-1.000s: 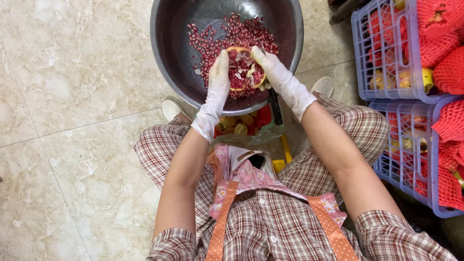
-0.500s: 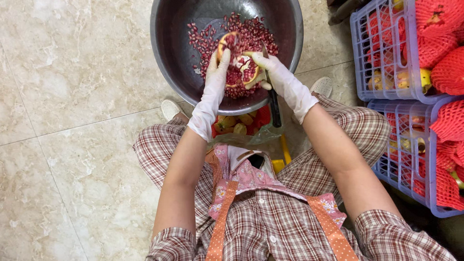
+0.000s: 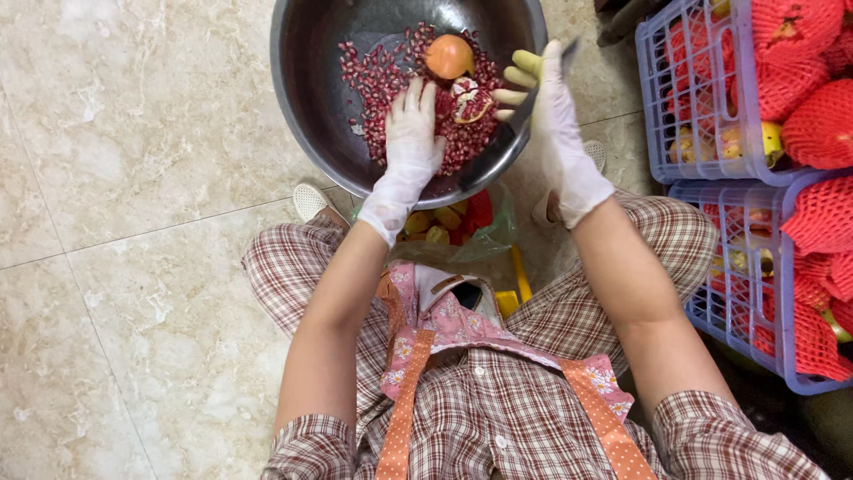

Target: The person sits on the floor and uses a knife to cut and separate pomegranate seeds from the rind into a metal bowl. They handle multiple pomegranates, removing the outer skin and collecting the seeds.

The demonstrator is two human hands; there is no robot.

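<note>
Over the steel bowl the gloved left hand lies flat, fingers spread, on the pomegranate seeds, holding nothing. The right hand has its grip closed round a knife (blade pointing down-left), so the seeding step looks underway; the broken pomegranate piece wants picking up next.

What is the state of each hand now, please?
Left hand: open, flat on the pomegranate seeds.
Right hand: closed on a knife.

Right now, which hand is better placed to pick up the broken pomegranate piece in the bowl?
Left. The left hand lies open on the seeds beside the pomegranate piece; the right hand holds a knife.
</note>
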